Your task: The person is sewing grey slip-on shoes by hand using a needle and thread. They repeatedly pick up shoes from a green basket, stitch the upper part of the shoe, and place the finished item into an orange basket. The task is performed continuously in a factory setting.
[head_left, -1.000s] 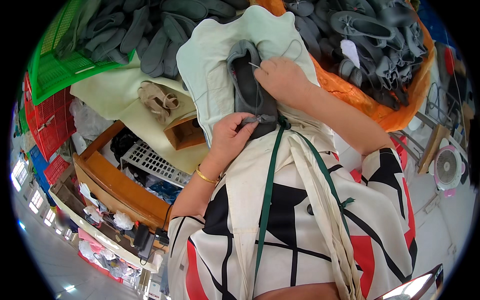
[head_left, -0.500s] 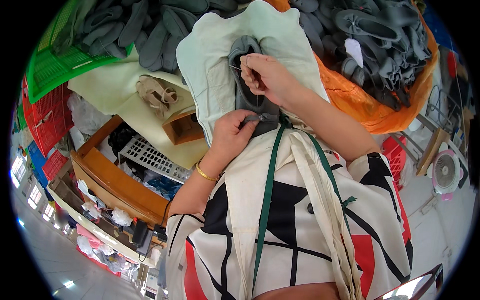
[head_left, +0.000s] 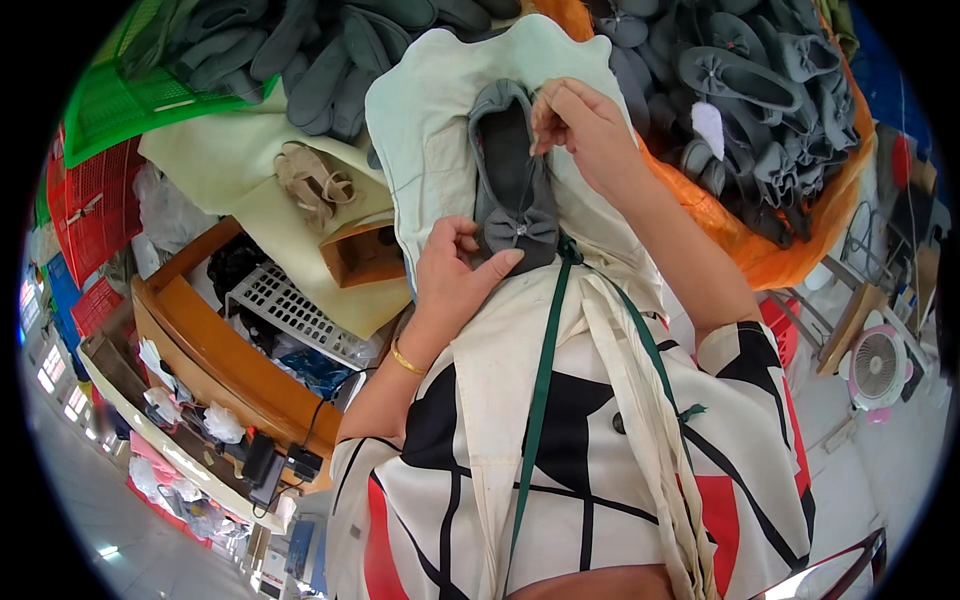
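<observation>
- Head view, only one cam, so all from this angle
- Grey slipper lies sole-down, opening up, on a pale cloth spread over the lap; long axis runs away from the body, bow end near, heel end far
- Left hand sits at the near (bow) end: thumb on the toe beside the bow, fingers curled against the toe's left side; reads as pinched shut on the toe, light grip
- Right hand is at the far end, right of the heel rim: thumb + fingertips pressed together right at the rim; looks closed on the slipper edge, but whether there's thread or a needle in there I can't tell, too small
- So slipper is spanned btw both hands, L near, R far; neither clearly nearer, each owns one end
- Room: the cloth gives a free margin left of the slipper; right side tight, orange sheet w/ a heap of grey slippers just beside the right forearm
- Far side: more grey slippers heaped next to a green crate, close behind the heel end
- Left + below: tan sandal on a cream sheet, small cardboard box, wooden tray w/ a white grille; all apart from the hands
- Green strap runs down the apron from just under the bow, touching the toe end
</observation>
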Tool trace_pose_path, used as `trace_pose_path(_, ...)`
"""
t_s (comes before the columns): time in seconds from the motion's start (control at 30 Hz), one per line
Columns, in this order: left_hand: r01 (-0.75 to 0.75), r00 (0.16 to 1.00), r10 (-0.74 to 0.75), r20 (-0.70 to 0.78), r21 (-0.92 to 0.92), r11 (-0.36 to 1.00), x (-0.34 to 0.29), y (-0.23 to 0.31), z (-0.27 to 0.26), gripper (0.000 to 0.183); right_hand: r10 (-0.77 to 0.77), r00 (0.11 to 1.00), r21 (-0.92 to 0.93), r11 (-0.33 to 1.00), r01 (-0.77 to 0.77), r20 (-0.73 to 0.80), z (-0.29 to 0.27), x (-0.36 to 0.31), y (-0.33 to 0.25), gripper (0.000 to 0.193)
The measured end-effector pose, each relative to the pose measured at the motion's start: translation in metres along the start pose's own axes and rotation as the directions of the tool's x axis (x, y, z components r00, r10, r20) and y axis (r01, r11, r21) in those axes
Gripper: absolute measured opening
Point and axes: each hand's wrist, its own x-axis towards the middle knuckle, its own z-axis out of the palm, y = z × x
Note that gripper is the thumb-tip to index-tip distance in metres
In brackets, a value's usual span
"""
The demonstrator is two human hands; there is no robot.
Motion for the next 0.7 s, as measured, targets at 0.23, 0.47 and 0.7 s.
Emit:
trace_pose_path(0.23, 0.305, 0.947, -0.289, 0.14, -0.111, 0.946, 0.007, -0.028, 0.01, 0.058, -0.205, 0.975, -0.264, 0.939, 0.221, 0.086, 0.015, -0.035, -0.025, 0.022)
trace_pose_path(0.47, 0.212, 0.973, -0.223, -0.059, -0.151, 0.966, -0.001, -0.022, 0.026, 0.053, -0.531, 0.762, -0.699, 0.382, 0.605, 0.37, 0.012, -0.065, -0.047, 0.004)
trace_pose_path(0.7, -0.066, 0.961, 0.028, -0.274, -0.131, 0.989, 0.008, 0.036, -0.062, 0.038, -0.695, 0.648, -0.865, 0.075, 0.497, 0.312, -0.016, -0.063, -0.089, 0.012)
